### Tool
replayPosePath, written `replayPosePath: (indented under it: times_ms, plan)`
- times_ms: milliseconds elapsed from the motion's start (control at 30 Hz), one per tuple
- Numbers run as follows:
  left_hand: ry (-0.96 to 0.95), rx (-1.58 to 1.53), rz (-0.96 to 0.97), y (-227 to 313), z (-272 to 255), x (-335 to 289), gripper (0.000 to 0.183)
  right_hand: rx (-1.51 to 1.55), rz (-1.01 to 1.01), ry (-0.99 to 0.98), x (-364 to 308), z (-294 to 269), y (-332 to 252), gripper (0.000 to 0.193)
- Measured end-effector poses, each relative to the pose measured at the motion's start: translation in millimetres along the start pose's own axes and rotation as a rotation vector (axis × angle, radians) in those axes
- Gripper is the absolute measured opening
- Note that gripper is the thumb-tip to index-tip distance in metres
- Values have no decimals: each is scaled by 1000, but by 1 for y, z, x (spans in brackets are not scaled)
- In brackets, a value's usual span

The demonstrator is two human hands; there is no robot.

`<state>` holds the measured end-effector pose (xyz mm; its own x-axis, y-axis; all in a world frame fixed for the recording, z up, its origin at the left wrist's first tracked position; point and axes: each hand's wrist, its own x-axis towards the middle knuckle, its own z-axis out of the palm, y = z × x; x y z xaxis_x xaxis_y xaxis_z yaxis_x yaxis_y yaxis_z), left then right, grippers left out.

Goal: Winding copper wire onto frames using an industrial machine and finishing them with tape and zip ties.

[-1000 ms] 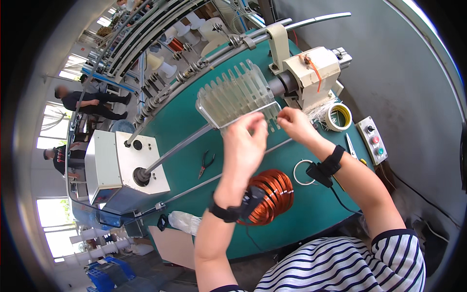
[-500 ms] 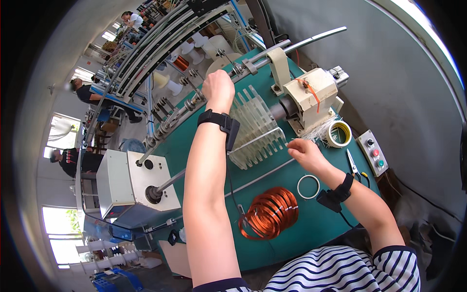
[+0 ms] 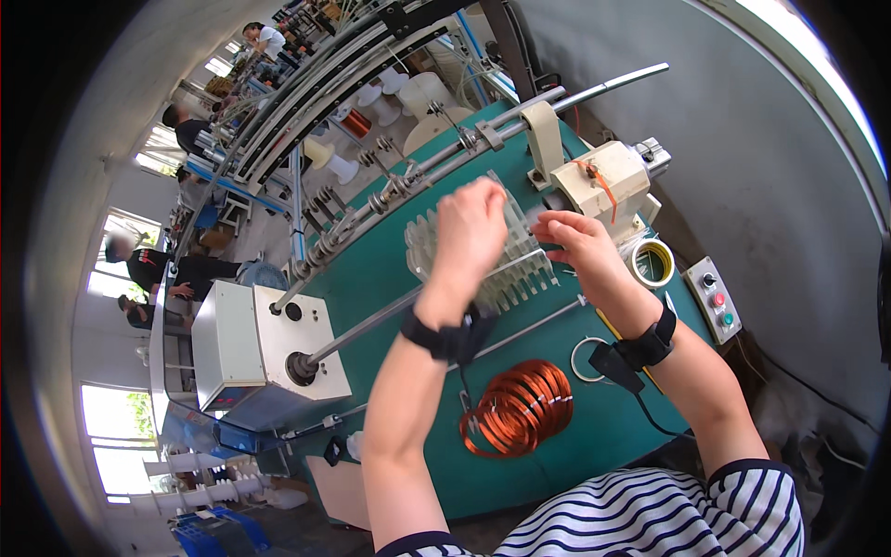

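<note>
A clear plastic winding form [image 3: 520, 278] with several comb-like fins sits on the steel shaft [image 3: 371, 330] of a winding machine. My left hand [image 3: 471, 227] is over the form, its fingers curled closed; whatever they hold is hidden. At the form's right end my right hand [image 3: 580, 246] has its fingers partly spread, with nothing visible in them. A bundle of copper wire coils [image 3: 520, 404], tied in places with white, lies below the form on the green table [image 3: 436, 483]. Black straps with small devices circle both wrists.
The cream machine head [image 3: 603, 181] stands right of the form, the grey-white drive box [image 3: 223, 334] left. Metal rods [image 3: 408, 181] with guide wheels run behind. A tape roll [image 3: 670, 265], a thin white ring [image 3: 573, 360] and a button box [image 3: 713, 299] are at right. People work far left.
My left hand has come down and right, from the rod onto the form. My right hand has risen toward the form's right end, and its fingers have loosened.
</note>
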<state>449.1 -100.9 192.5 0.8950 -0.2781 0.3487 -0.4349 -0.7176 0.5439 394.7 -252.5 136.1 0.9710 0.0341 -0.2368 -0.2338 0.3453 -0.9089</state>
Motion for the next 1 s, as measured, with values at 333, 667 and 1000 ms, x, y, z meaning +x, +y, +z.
replayPosePath:
  times_ms: [333, 667, 1000]
  plan:
    - [25, -31, -197, 4, -19, -65, 18, -2, 86, 51, 31, 26, 25, 12]
    - [84, 417, -130, -67, -29, -76, 38, -509, -96, 344, 45, -10, 57, 18]
    - [59, 388, -118, -63, -34, -81, 40, -1058, -470, 383, 26, 6, 26, 15]
